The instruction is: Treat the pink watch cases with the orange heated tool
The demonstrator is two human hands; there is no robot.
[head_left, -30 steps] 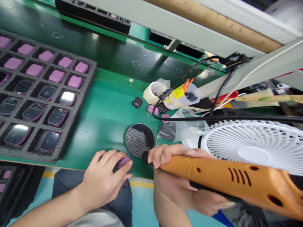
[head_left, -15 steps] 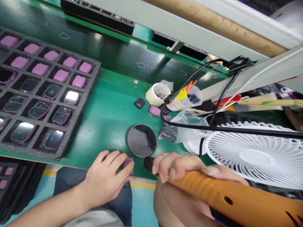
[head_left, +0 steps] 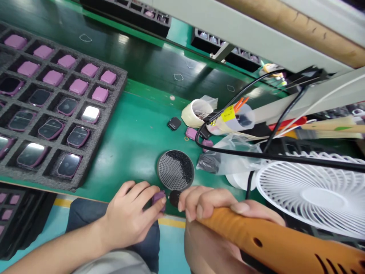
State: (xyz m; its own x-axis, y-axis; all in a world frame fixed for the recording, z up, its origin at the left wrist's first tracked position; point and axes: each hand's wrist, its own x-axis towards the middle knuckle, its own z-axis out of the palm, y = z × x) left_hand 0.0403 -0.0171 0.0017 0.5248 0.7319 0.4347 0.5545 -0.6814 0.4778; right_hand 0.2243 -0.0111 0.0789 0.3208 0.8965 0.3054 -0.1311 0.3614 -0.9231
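My left hand [head_left: 134,213] is closed around a small purple watch case [head_left: 158,200] at the table's front edge, its fingers covering part of the case. My right hand [head_left: 216,213] grips an orange electric screwdriver [head_left: 253,232], held nearly level with its dark nose [head_left: 175,198] pointing left. That nose is close to the watch case, with a small gap between them. Just beyond both hands sits a round screw dish [head_left: 175,169] with a perforated face and tiny dark screws gathered on its right side.
A grey foam tray [head_left: 94,142] of purple watch cases fills the left. Behind the dish lie a black square piece [head_left: 174,123], purple cases [head_left: 191,133], a cream cup [head_left: 194,113] and a plastic bag [head_left: 228,152]. A black cable [head_left: 270,155] crosses above a white fan [head_left: 319,196] at right.
The screwdriver has shifted left, bringing its nose closer to the watch case in my left hand. The view has also shifted a little.
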